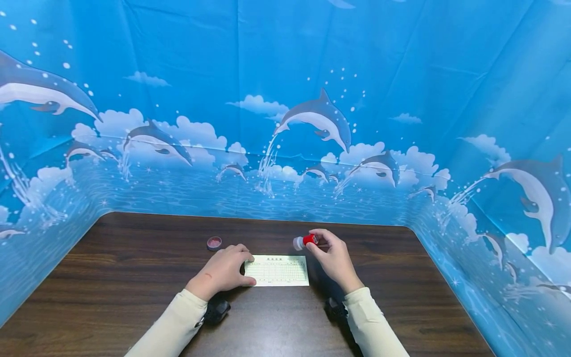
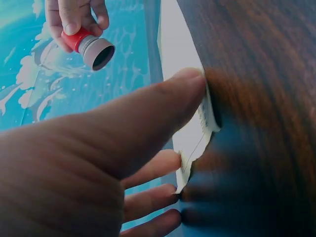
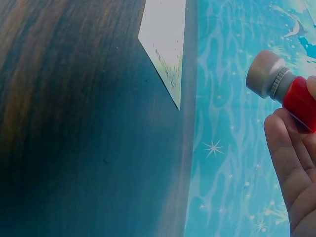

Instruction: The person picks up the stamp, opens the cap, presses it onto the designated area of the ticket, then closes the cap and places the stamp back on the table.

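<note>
A pale green printed form pad lies on the dark wood table. At its left end rests my left hand, thumb on the near corner and index finger on the far corner. The left wrist view shows the thumb extended over the pad, with other fingers at its ragged end. My right hand pinches a red-handled stamp between thumb and fingers, beyond the pad's far right corner. The stamp is tilted, its wide pale round end facing left; the right wrist view shows this end apart from the pad.
A small round ink pad, reddish inside, sits on the table beyond my left hand. Behind and at both sides hangs a blue dolphin-print curtain, meeting the edges of the table. A dark device is strapped at each wrist.
</note>
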The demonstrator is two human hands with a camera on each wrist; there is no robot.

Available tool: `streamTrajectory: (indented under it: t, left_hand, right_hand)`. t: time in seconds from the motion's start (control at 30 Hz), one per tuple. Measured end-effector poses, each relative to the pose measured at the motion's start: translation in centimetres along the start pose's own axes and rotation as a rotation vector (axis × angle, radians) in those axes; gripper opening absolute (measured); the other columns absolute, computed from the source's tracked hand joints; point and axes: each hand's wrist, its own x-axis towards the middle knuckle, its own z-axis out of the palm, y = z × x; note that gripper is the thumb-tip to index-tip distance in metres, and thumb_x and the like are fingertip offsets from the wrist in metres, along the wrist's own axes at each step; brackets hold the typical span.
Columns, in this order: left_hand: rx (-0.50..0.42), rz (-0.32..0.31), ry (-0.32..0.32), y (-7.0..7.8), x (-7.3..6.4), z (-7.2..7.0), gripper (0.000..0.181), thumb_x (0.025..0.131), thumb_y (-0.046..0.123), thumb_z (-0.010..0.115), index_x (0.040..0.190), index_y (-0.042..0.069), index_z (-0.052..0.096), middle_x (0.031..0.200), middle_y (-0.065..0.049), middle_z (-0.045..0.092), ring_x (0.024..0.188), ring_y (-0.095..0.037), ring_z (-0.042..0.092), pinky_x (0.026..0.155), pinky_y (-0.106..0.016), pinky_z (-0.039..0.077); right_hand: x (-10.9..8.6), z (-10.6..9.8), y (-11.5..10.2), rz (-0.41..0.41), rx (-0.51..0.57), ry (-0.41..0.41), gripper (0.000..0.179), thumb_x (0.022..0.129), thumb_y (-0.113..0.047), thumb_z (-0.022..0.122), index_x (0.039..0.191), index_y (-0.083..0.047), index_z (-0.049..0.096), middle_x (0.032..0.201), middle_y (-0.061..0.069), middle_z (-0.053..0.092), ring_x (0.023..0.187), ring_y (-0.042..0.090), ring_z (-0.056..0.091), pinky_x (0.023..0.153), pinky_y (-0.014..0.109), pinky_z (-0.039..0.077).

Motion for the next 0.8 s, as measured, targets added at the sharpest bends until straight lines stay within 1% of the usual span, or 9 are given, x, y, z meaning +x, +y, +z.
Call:
streamTrajectory:
  t: [0.17,0.3,0.4,0.5,0.63,0.8]
  left_hand:
    - [0.012,-0.021,-0.006,-0.06,0.11,0.39,0.053,0.080,0.042,0.089,0.120,0.010,0.076,0.122,-0.007,0.065,0.110,-0.029,0.062,0.095,-0.048,0.052]
    - [0.001,-0.037,-0.021,-0.12,0.17,0.51,0.053,0.083,0.040,0.088,0.124,0.010,0.075,0.134,-0.011,0.061,0.120,-0.032,0.060,0.098,-0.050,0.052]
    - [-0.009,-0.039,-0.020,-0.20,0.17,0.59,0.052,0.084,0.039,0.087,0.125,0.011,0.075,0.138,-0.011,0.060,0.124,-0.033,0.058,0.101,-0.049,0.051]
    - [-0.004,-0.030,-0.015,-0.26,0.19,0.65,0.051,0.084,0.039,0.087,0.123,0.010,0.076,0.132,-0.009,0.062,0.121,-0.031,0.059,0.100,-0.048,0.051]
    - [0.005,-0.025,-0.006,-0.30,0.20,0.71,0.051,0.083,0.040,0.087,0.123,0.010,0.076,0.124,-0.006,0.064,0.116,-0.029,0.061,0.098,-0.046,0.052]
    - [0.000,-0.024,0.010,-0.33,0.20,0.68,0.050,0.083,0.040,0.088,0.122,0.011,0.076,0.123,-0.005,0.065,0.113,-0.028,0.061,0.096,-0.046,0.053]
  right_hand:
    - [-0.04,0.05,0.02,0.001,-0.023,0.002,0.033,0.090,-0.012,0.082,0.122,-0.013,0.073,0.109,0.003,0.073,0.096,0.018,0.070,0.088,0.037,0.061]
    - [-0.04,0.01,-0.02,-0.022,-0.023,0.003,0.034,0.090,-0.012,0.082,0.123,-0.012,0.073,0.110,0.004,0.073,0.098,0.019,0.070,0.088,0.038,0.061]
    - [-0.04,0.04,-0.02,-0.032,-0.022,0.001,0.034,0.091,-0.012,0.081,0.124,-0.012,0.073,0.112,0.004,0.073,0.098,0.020,0.069,0.088,0.037,0.061]
    - [-0.04,0.08,0.05,-0.043,-0.032,0.004,0.035,0.091,-0.012,0.081,0.125,-0.012,0.073,0.114,0.004,0.073,0.099,0.019,0.069,0.088,0.036,0.061]
    - [-0.08,0.13,0.04,-0.047,-0.031,0.012,0.038,0.090,-0.010,0.081,0.127,-0.011,0.073,0.116,0.006,0.072,0.100,0.021,0.069,0.088,0.038,0.061]
    - [-0.08,0.24,0.07,-0.011,-0.018,0.026,0.042,0.089,-0.010,0.082,0.129,-0.011,0.070,0.115,0.007,0.073,0.102,0.022,0.069,0.089,0.039,0.061]
